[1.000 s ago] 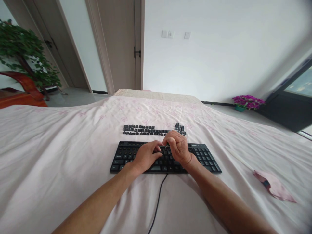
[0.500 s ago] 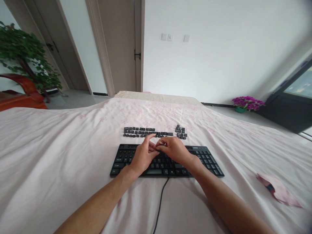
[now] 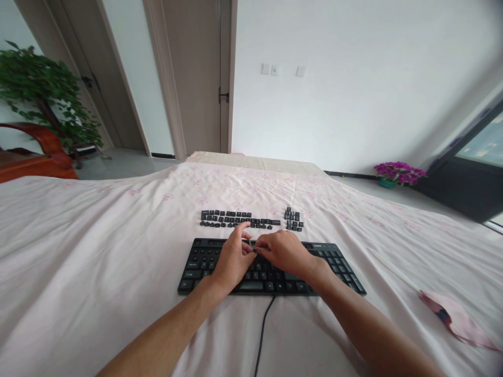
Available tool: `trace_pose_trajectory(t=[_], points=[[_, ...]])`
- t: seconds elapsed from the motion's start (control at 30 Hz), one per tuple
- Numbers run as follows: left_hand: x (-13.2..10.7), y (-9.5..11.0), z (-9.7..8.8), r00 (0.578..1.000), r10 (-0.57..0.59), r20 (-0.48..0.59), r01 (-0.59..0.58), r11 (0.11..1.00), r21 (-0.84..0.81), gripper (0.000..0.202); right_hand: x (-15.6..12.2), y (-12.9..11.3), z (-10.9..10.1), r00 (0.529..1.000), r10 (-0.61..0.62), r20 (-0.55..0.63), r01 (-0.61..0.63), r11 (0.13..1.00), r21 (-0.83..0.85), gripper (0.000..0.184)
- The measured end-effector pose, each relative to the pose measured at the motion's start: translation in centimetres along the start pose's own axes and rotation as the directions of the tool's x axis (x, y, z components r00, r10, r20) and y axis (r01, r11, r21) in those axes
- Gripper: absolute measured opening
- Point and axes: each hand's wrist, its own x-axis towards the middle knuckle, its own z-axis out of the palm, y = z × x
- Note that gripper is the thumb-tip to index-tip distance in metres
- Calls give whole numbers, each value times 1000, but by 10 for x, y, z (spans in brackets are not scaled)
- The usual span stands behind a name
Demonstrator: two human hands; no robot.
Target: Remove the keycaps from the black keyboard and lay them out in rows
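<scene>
A black wired keyboard (image 3: 338, 262) lies on a pale pink sheet (image 3: 98, 246). Both my hands meet above its upper middle. My left hand (image 3: 231, 259) has its forefinger stretched forward and its thumb pressed against a small thin object. My right hand (image 3: 285, 252) is closed in a pinch on that same small object (image 3: 253, 243), which looks like a wire tool with a dark keycap; I cannot make it out clearly. Beyond the keyboard, rows of loose black keycaps (image 3: 236, 219) lie on the sheet, with a smaller cluster (image 3: 293, 219) to their right.
The keyboard cable (image 3: 262, 335) runs toward me. A folded pink cloth (image 3: 458, 319) with something dark inside lies at the right. Behind stand a green plant (image 3: 43, 99), a red wooden seat (image 3: 35, 157), a door (image 3: 196, 73) and purple flowers (image 3: 397, 172).
My right hand lifted off the keyboard's top row and drew back to meet my left hand. The left forefinger has stretched out. The view tilted down slightly.
</scene>
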Motion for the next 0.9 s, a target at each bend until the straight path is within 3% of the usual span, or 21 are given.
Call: trace_pose_trajectory(t=[0.1, 0.2, 0.3, 0.43, 0.57, 0.9], points=[[1, 0, 0, 1000, -14, -26, 13, 999, -33, 68, 10, 11, -3, 1000, 29, 0, -29, 997, 72, 14], [2, -1, 0, 998, -15, -59, 14, 1000, -22, 62, 32, 29, -4, 984, 169, -58, -160, 977, 142, 15], [2, -1, -1, 999, -16, -47, 17, 999, 28, 56, 61, 47, -1, 939, 324, -113, -311, 943, 120, 16], [3, -2, -1, 1000, -8, -22, 10, 995, 96, 50, 94, 62, 10, 903, 423, -67, -420, 905, 63, 16], [4, -4, 0, 1000, 25, -4, -24, 990, 142, 46, 109, 68, 23, 880, 475, -11, -474, 880, 33, 17], [5, -4, -1, 999, 46, 6, -46, 986, 161, 44, 115, 74, 35, 862, 506, 37, -507, 861, 31, 19]])
